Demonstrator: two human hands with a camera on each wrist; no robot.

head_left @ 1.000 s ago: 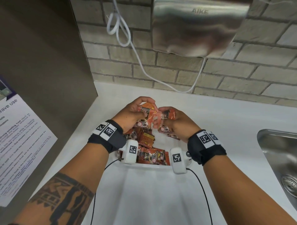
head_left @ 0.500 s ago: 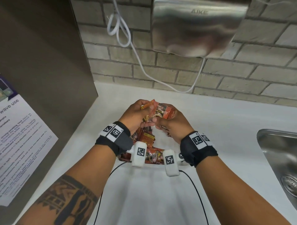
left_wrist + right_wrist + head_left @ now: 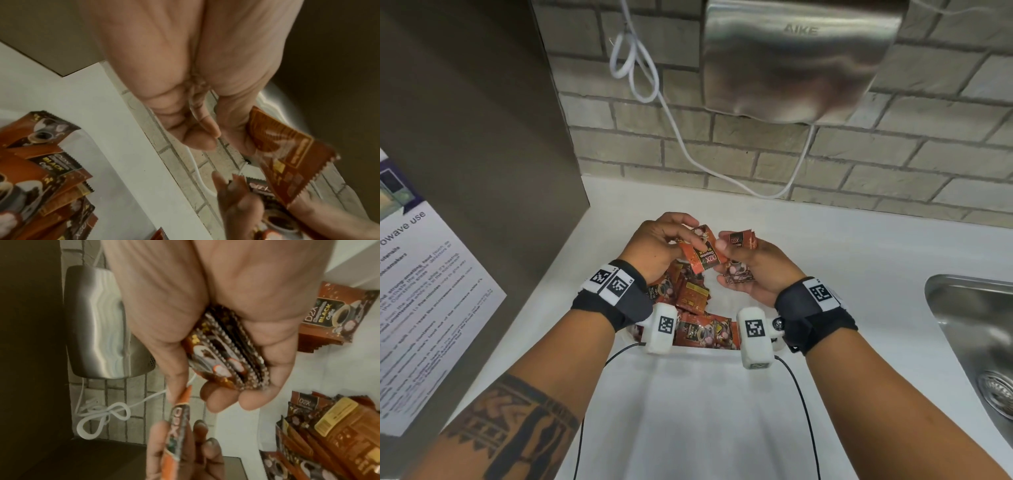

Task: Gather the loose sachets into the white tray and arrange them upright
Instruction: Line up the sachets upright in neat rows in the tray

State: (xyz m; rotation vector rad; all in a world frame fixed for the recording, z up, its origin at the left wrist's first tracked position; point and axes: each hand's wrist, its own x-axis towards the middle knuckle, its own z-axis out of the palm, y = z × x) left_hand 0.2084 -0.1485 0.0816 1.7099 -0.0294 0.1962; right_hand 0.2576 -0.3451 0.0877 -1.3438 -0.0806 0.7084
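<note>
My left hand [image 3: 683,241] pinches one orange-brown coffee sachet [image 3: 700,255] by its end, tilted toward my right hand. In the left wrist view that sachet [image 3: 287,162] hangs from the thumb and fingers. My right hand [image 3: 726,255] grips a stack of several sachets [image 3: 739,274] edge-on in its curled palm, shown in the right wrist view as a stack [image 3: 226,350]. Below both hands sits the white tray [image 3: 698,349] with several sachets [image 3: 702,330] lying loose and overlapping in it.
A steel hand dryer [image 3: 791,58] hangs on the brick wall, with a white cord [image 3: 640,75] looped beside it. A steel sink [image 3: 976,342] lies to the right. A brown panel [image 3: 482,137] with a printed notice [image 3: 421,308] stands at the left.
Both hands came together above the tray, then parted slightly. My left hand now holds a single sachet turned toward the stack in my right hand.
</note>
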